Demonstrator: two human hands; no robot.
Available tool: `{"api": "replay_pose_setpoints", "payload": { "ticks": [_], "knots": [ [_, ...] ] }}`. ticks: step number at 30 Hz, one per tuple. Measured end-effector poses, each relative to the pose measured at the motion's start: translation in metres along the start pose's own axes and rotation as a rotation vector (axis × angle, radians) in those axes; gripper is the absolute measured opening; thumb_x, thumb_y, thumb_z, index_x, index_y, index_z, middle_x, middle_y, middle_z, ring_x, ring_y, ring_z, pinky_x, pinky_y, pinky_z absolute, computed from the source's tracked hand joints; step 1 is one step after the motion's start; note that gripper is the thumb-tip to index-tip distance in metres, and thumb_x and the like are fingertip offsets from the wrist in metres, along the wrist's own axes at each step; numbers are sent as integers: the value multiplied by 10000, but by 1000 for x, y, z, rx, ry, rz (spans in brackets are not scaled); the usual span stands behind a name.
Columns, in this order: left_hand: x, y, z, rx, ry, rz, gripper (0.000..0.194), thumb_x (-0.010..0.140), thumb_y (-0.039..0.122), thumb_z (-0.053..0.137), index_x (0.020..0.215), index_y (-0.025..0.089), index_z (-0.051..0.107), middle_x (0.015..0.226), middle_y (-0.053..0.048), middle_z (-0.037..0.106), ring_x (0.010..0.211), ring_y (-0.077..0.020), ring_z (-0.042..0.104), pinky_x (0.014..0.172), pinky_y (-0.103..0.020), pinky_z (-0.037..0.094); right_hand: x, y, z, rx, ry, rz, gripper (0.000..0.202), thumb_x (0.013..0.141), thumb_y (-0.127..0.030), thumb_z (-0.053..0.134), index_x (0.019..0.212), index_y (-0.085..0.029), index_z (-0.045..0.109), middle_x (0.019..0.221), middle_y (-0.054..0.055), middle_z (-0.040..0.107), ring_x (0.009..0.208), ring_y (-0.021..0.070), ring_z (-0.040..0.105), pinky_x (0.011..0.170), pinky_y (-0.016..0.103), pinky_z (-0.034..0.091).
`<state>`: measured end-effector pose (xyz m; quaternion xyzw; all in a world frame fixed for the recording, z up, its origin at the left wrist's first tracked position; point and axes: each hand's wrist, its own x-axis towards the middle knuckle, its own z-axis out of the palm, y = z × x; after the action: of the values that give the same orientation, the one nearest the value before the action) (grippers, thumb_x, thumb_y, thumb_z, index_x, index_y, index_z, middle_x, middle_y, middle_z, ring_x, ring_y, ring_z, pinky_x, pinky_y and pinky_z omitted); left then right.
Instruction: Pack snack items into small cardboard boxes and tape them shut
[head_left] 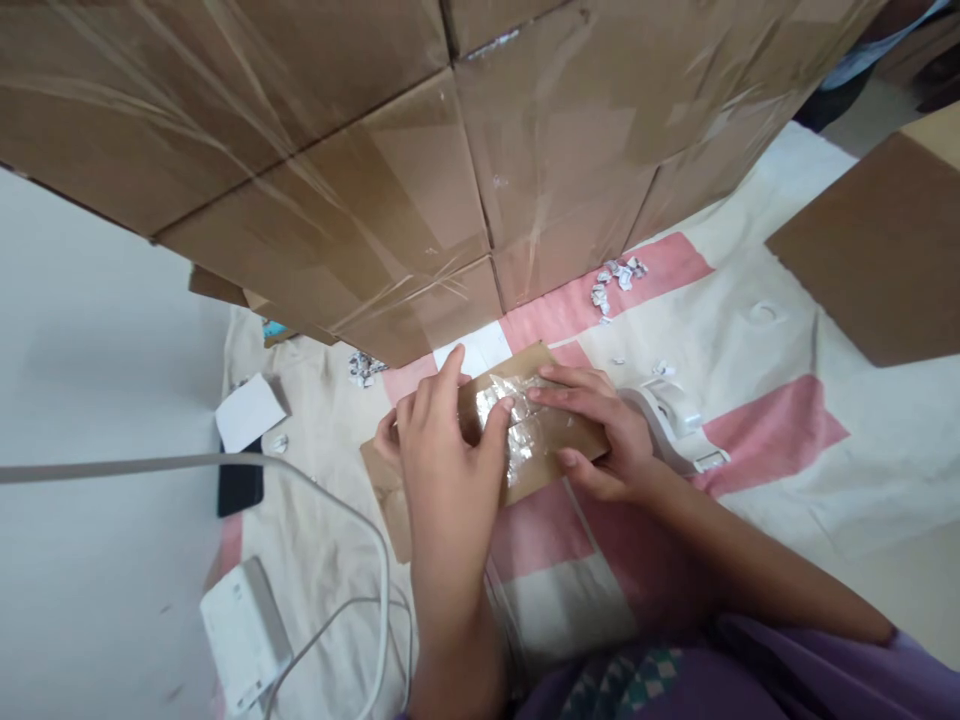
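A brown cardboard piece with shiny clear tape across its middle lies between my hands on the checked cloth. My left hand grips its left part, fingers over the far side and thumb on the tape. My right hand rests on the right end, its fingers spread over the tape and the thumb near the front edge. Just right of my right hand is a white tape dispenser.
Stacked taped cartons stand ahead. Another box is at the right. A white device, a cable, a dark phone-like object and white paper lie left. Crumpled scraps sit by the cartons.
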<state>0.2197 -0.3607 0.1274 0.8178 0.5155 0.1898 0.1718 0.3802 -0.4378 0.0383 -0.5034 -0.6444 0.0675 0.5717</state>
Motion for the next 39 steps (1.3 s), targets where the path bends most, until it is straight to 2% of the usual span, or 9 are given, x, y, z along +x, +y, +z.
{"api": "replay_pose_setpoints", "payload": {
  "ticks": [12,15,20,24,27,30,33,36,39],
  "knots": [
    [5,-1,3,-24,78,6,195,1014,335,507,1148,301,643,1153,-44,736,1085,-307,619,1099,-575,262,0,-1,0,-42,18,-55,535,913,-326,623,1434,-299,509,1192,89,757,1249,322,657,1043,544,516],
    [5,-2,3,-4,56,50,204,1006,352,528,1174,294,628,1207,-55,717,1156,-310,605,1107,-564,252,0,0,2,-49,31,-46,528,911,-328,623,1426,-299,511,1213,94,747,1259,320,651,1040,540,522],
    [5,-8,2,-3,-87,175,355,1014,369,502,1353,269,540,1372,-92,644,1299,-283,566,1188,-531,189,1,-7,0,-51,3,19,523,898,-286,666,1404,-266,537,1309,135,700,1322,319,603,1086,557,506],
    [5,-12,3,-25,-127,213,437,1015,398,498,1431,265,489,1403,-101,634,1341,-283,548,1207,-525,177,8,-23,-21,22,-57,148,389,937,-230,655,1322,-256,605,1318,112,710,1306,279,635,1080,475,543],
    [5,-13,4,-35,-130,203,468,1015,433,499,1450,263,482,1409,-107,632,1338,-296,545,1179,-520,235,16,-21,-52,-28,77,260,169,970,-224,615,1105,-268,707,1064,43,787,1010,220,754,895,363,613],
    [6,-13,5,-14,-154,190,476,1019,463,485,1454,272,492,1404,-106,634,1273,-307,574,1125,-521,296,25,15,-84,-266,221,355,113,950,-271,629,912,-261,735,887,22,779,831,220,738,803,373,600],
    [8,-13,6,8,-164,190,459,1023,448,477,1448,280,508,1402,-104,634,1283,-317,563,1102,-516,310,37,82,-108,-479,161,408,154,907,-263,610,937,-233,758,956,63,781,886,261,716,839,430,576],
    [9,-14,7,14,-152,193,446,1024,432,480,1441,277,517,1413,-104,627,1321,-316,541,1104,-507,303,51,145,-114,-653,15,417,223,866,-252,615,999,-192,783,1056,133,746,1034,313,651,986,498,508],
    [8,-14,7,6,-157,190,428,1028,438,480,1424,281,527,1412,-93,627,1310,-298,548,1108,-502,294,58,179,-106,-806,-31,458,242,851,-307,659,1008,-177,788,1174,174,682,1113,360,561,1002,529,462]
  ]
}}
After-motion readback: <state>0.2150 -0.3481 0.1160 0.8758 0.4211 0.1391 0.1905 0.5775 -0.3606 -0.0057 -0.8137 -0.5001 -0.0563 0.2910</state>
